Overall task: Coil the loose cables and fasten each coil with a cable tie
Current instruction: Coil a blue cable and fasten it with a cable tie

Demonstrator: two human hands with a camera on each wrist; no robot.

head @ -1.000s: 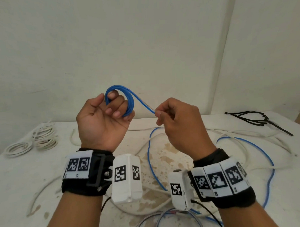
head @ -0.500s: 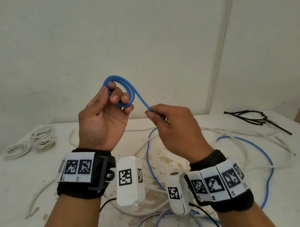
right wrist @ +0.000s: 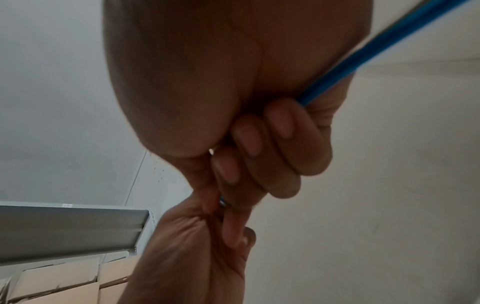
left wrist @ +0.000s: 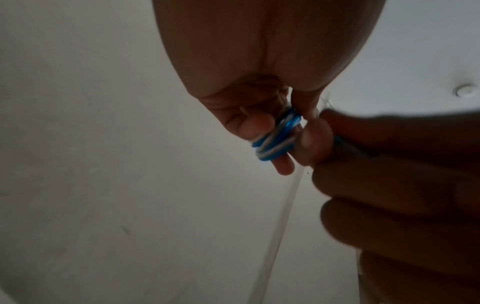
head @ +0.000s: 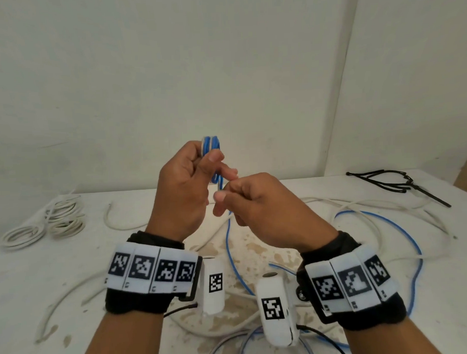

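Both hands now touching, blue coil (head: 211,148) edge-on

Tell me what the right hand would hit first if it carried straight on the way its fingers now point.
The right hand points up and left at the left hand, which grips the blue cable coil. Its fingertips already seem to meet the left fingers just under the coil, so it would likely press into them first; depth is uncertain.

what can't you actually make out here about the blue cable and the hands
- Turn count of the blue coil: head view, left hand covers most of it; left wrist view blurred.
- Right hand grip point: hidden behind its curled fingers.
- Blue cable's far end: cut off by the head view's bottom edge.
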